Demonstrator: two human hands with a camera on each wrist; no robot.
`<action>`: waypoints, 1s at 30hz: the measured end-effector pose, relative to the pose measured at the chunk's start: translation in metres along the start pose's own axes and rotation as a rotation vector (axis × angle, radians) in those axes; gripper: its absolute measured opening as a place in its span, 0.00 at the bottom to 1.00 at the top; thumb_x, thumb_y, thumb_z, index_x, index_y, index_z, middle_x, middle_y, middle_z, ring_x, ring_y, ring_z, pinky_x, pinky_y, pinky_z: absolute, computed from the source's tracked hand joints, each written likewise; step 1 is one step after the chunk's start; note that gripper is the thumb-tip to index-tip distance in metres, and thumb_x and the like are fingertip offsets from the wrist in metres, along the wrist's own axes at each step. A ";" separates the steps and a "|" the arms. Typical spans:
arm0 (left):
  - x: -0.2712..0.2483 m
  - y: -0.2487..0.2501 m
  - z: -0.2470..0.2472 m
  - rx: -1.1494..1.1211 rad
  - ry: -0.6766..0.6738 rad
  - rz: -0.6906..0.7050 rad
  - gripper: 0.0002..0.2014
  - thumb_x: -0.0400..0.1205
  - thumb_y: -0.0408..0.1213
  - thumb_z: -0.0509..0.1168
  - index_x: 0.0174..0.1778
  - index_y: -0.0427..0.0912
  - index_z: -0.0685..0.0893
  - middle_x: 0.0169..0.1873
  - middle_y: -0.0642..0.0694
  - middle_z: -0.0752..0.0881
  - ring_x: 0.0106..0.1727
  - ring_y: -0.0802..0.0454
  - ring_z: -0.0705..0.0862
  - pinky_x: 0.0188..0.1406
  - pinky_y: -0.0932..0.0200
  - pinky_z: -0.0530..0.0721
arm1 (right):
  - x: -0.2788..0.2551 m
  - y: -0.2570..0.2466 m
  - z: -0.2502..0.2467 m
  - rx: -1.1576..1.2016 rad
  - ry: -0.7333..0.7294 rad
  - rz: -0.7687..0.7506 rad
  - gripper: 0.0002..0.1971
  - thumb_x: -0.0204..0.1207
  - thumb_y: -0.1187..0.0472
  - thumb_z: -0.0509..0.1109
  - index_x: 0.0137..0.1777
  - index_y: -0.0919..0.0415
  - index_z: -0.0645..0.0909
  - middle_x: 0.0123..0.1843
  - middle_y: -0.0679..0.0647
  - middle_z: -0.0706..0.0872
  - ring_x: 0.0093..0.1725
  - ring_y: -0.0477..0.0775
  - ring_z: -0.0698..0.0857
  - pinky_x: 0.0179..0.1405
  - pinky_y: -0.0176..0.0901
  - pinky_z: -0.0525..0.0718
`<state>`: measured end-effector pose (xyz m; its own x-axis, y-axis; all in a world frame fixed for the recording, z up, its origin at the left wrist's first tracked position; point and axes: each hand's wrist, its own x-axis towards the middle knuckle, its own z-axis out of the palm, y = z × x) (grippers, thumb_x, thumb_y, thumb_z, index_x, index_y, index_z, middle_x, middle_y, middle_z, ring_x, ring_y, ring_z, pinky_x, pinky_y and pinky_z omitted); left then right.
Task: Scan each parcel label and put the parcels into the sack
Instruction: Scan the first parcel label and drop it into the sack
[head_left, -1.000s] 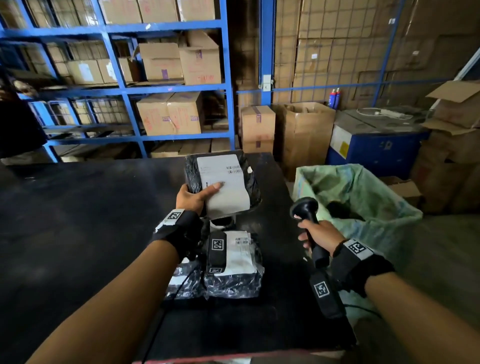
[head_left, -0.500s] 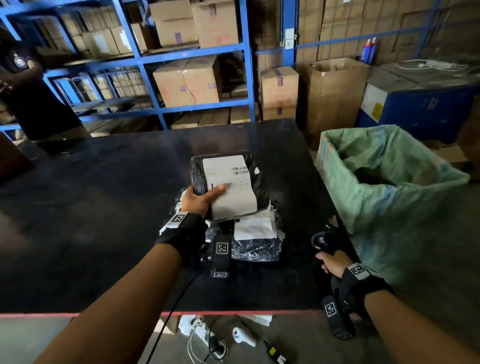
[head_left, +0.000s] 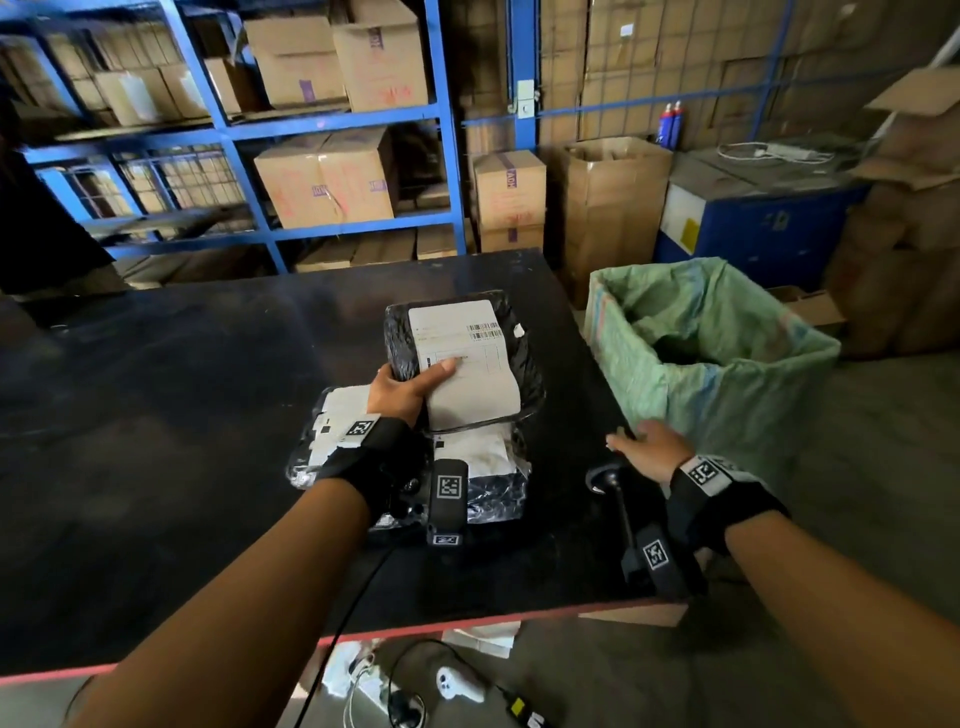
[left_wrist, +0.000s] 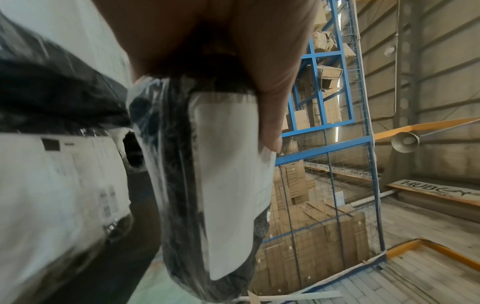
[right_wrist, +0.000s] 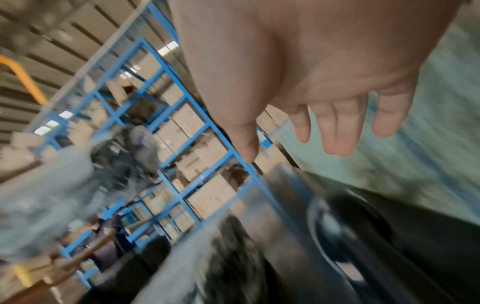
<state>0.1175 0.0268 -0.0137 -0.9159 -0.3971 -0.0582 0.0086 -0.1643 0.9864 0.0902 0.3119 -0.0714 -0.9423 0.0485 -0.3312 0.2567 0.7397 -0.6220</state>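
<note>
My left hand (head_left: 410, 387) grips a black plastic parcel (head_left: 498, 353) with a white label (head_left: 462, 358), thumb on the label, lifted above two more black parcels (head_left: 488, 478) lying on the black table (head_left: 182, 415). In the left wrist view the held parcel (left_wrist: 207, 205) shows edge-on under my thumb. My right hand (head_left: 641, 447) hovers with fingers spread, holding nothing, just above the black scanner (head_left: 613, 493) that lies on the table near its right edge. The green sack (head_left: 727, 384) stands open right of the table. In the right wrist view my right hand (right_wrist: 324, 115) shows spread fingers.
Blue shelving (head_left: 311, 130) with cardboard boxes stands behind the table. A blue machine (head_left: 753, 223) and more boxes sit behind the sack. Cables and a white controller (head_left: 457, 686) lie on the floor below the table's red front edge. A person in dark clothes (head_left: 36, 223) stands at far left.
My right hand lowered the scanner, laid it on the table and let go, its fingers spreading. My left hand kept holding the parcel above the pile.
</note>
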 end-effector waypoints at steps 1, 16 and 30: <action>0.000 0.001 0.008 -0.006 -0.011 -0.001 0.16 0.70 0.30 0.77 0.54 0.34 0.87 0.37 0.49 0.92 0.38 0.51 0.90 0.45 0.54 0.91 | -0.006 -0.013 -0.014 0.040 0.031 -0.042 0.24 0.79 0.44 0.65 0.63 0.65 0.78 0.63 0.61 0.83 0.70 0.64 0.78 0.58 0.45 0.76; -0.005 0.077 0.194 -0.303 -0.370 0.027 0.43 0.52 0.47 0.82 0.65 0.36 0.82 0.58 0.38 0.89 0.58 0.40 0.89 0.58 0.37 0.86 | -0.040 -0.077 -0.137 1.179 0.009 -0.312 0.24 0.79 0.49 0.66 0.72 0.57 0.74 0.66 0.59 0.84 0.63 0.56 0.84 0.58 0.48 0.82; 0.126 0.003 0.326 0.871 -0.523 0.153 0.37 0.72 0.66 0.66 0.65 0.37 0.80 0.58 0.42 0.86 0.59 0.44 0.85 0.56 0.57 0.81 | 0.181 -0.016 -0.270 0.972 0.375 -0.294 0.08 0.71 0.61 0.74 0.50 0.56 0.83 0.47 0.53 0.89 0.43 0.52 0.87 0.32 0.42 0.83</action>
<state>-0.1291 0.2705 0.0321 -0.9915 0.1183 -0.0533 0.0367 0.6497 0.7593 -0.1428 0.4901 0.0704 -0.9580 0.2809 0.0583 -0.0853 -0.0849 -0.9927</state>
